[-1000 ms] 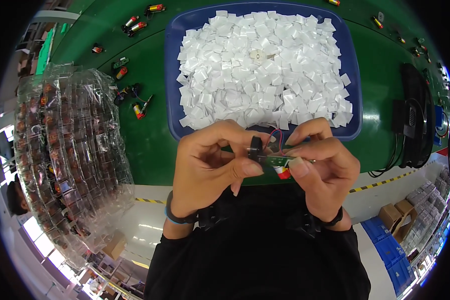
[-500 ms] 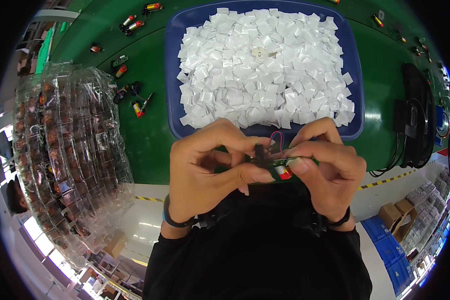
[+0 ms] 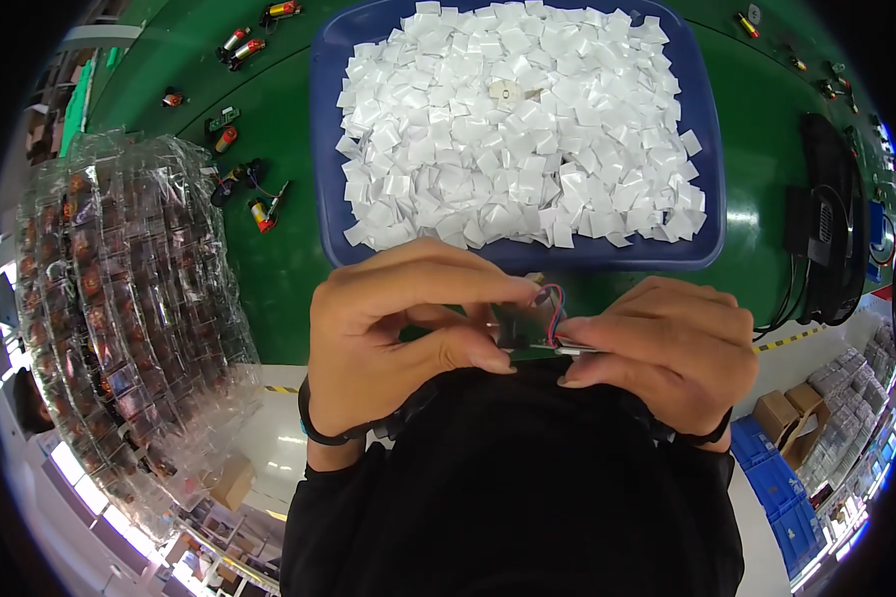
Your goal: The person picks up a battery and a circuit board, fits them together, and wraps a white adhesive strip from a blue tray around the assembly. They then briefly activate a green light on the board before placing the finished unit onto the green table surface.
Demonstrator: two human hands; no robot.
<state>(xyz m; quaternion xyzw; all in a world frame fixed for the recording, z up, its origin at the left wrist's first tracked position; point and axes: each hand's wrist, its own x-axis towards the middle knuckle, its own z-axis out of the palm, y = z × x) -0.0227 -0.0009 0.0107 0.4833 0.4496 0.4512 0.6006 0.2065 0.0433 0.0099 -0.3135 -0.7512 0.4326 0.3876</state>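
I'm watching the left hand (image 3: 383, 323) and right hand (image 3: 677, 348) pinching opposite ends of a wired electronic assembly (image 3: 518, 330) between them; red and blue wires (image 3: 561, 303) are looping above it, and a blue tub (image 3: 705, 199) is sitting beyond both.

Over on the right of the green table (image 3: 752, 189) sits a bulky black device (image 3: 823, 227), dark cables (image 3: 788, 289) trailing down beside it, a blue item (image 3: 877, 235) just past it! Down below, yellow-and-black tape (image 3: 792, 339) runs along the pale floor, and here come blue crates (image 3: 769, 480) beside open cardboard boxes (image 3: 790, 423), with clear stacked packs (image 3: 844, 398) alongside. Lower left, another carton (image 3: 233, 483) stands near bright windows (image 3: 85, 485), a person's dark-haired head (image 3: 32, 400) at the edge!
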